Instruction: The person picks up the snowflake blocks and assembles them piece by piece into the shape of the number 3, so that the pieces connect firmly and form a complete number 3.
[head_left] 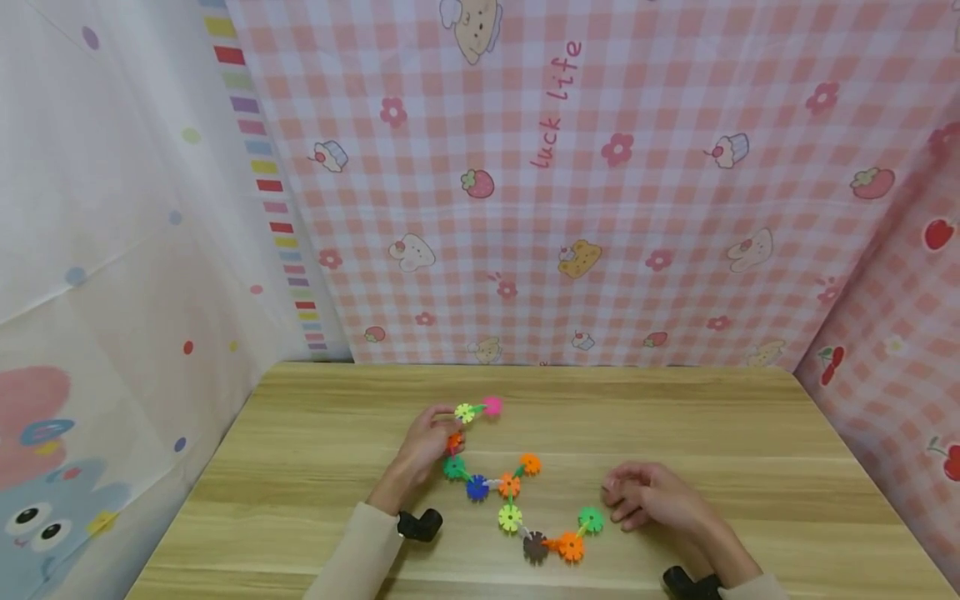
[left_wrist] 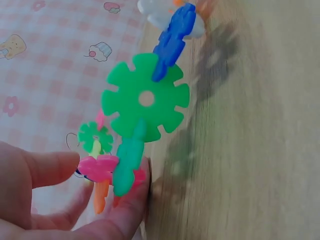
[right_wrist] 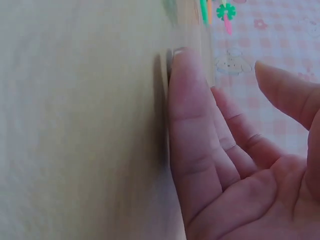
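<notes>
My left hand (head_left: pixel 426 446) grips a chain of interlocking plastic snowflake discs (head_left: pixel 477 488) near its far left end. In the left wrist view, thumb and fingers close around a pink disc (left_wrist: pixel 97 168) and its neighbours, with a large green disc (left_wrist: pixel 125 112) beyond them. A yellow-green disc (head_left: pixel 464 412) and a pink one stick out past that hand. The chain zigzags toward a dark brown disc (head_left: pixel 536 547), ending at a green disc (head_left: pixel 591 520). Beside that end, my right hand (head_left: pixel 660 500) holds nothing; its side rests on the table, fingers relaxed.
The discs are over a wood-grain table (head_left: pixel 300 500). A pink checked cloth (head_left: pixel 525 217) hangs behind its far edge, with a white printed cloth (head_left: pixel 135 250) on the left and another checked cloth (head_left: pixel 900 333) on the right.
</notes>
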